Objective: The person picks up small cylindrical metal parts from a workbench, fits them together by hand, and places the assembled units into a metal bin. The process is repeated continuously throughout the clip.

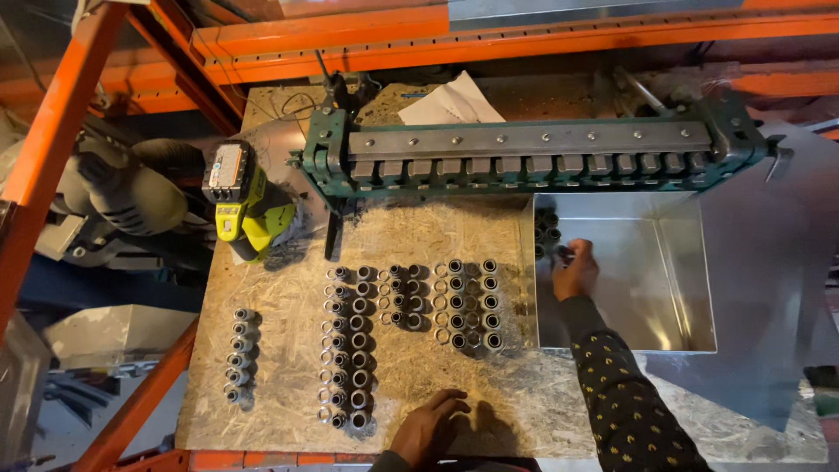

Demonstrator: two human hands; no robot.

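Note:
My right hand [576, 269] reaches into a shiny metal tray [682, 297] at the right and grips a small dark metal fitting near the tray's left wall, where a few more fittings [547, 229] lie. My left hand [430, 426] rests flat on the chipboard bench [288, 385] at its front edge, fingers spread, holding nothing. Just beyond it stand rows of short metal sleeves [469, 301], with further columns [348, 350] to the left and one separate column [239, 354] at the far left.
A green sheet-metal bending brake [524, 153] spans the back of the bench. A yellow-green cordless drill [245, 205] lies at the back left beside a grey power tool [131, 192]. Orange rack beams [489, 35] frame the bench. Folded paper [450, 105] lies behind the brake.

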